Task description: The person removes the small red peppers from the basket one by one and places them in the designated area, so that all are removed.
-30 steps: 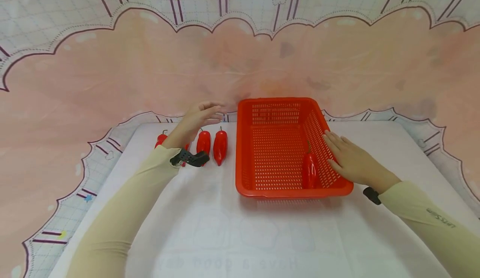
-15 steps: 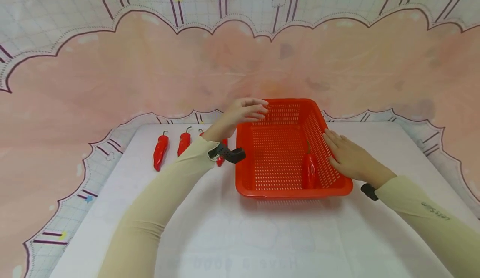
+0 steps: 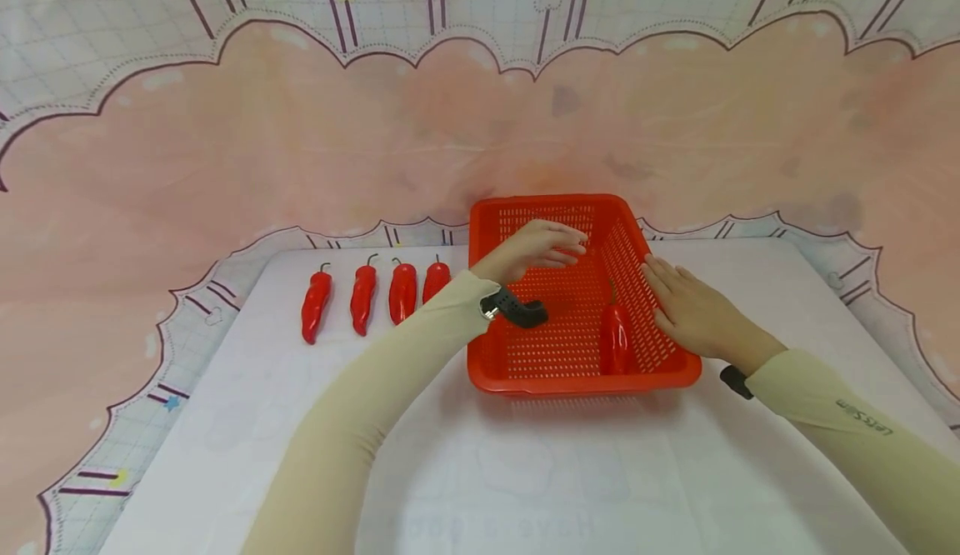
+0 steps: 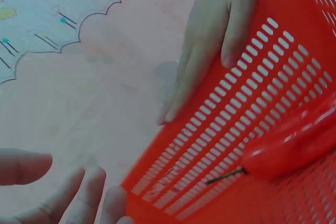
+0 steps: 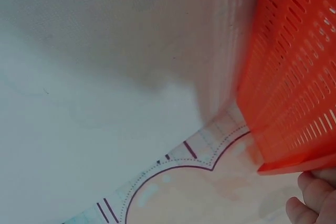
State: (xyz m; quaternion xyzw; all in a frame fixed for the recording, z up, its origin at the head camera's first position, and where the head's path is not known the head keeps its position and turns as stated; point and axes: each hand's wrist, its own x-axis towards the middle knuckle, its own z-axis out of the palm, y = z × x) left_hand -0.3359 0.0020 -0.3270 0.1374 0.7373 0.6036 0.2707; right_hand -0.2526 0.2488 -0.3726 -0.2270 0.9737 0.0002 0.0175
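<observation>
My left hand (image 3: 536, 251) hovers over the inside of a red plastic basket (image 3: 585, 385), its fingers loosely extended. In the left wrist view its fingers (image 4: 86, 198) and thumb stand apart with nothing between them. One glossy red chili pepper (image 3: 617, 340) lies in the basket near the right wall, its stem pointing away from me. My right hand (image 3: 690, 309) rests along the basket's right rim with nearly straight fingers. The right wrist view catches only some of its fingertips (image 5: 315, 195) beside the rim.
To the left of the basket, several red chili peppers (image 3: 363, 298) lie in a row on the white table (image 3: 247, 422), stems toward the back. My left forearm partly covers the one closest to the basket. A patterned pink cloth (image 3: 337, 147) hangs behind the table.
My left hand has swept right, from above the row of peppers to over the basket, uncovering most of the row. My right hand has stayed at the rim.
</observation>
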